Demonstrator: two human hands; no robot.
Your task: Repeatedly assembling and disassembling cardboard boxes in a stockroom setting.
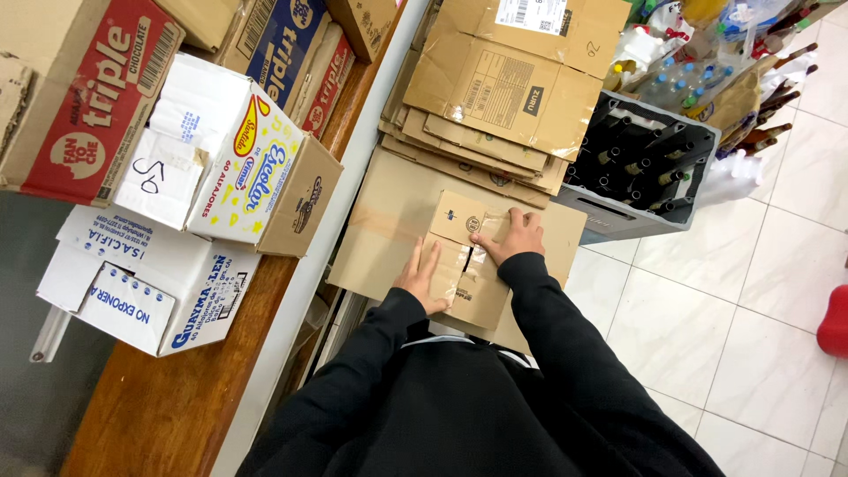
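— Under both our palms sits the small cardboard box (pixel 468 265), flaps folded shut and taped, with a slit between the flaps. What is each grip doing?

— Our left hand (pixel 422 278) lies flat, fingers spread apart, pressing the near-left flap. Our right hand (pixel 512 237) lies flat too, fingers loosely together, fingertips on the tape at the far flap. Neither grip is clamped around anything; both just press down.

— And beneath the box?

— It rests on a larger flattened carton (pixel 389 221), which reaches out past our left hand. Beyond our right fingertips we see a stack of flattened cardboard (pixel 495 97).

— Farther out from the right hand?

— A grey crate (pixel 618 216) of dark bottles stands on the white tiled floor (pixel 760 291).

— And out from the left hand?

— A wooden worktop (pixel 168 397) carries printed cartons: a white and yellow box (pixel 238 163) nearest, a red and brown box (pixel 84 97) beyond it, and a white box with blue print (pixel 150 283) closer to us.
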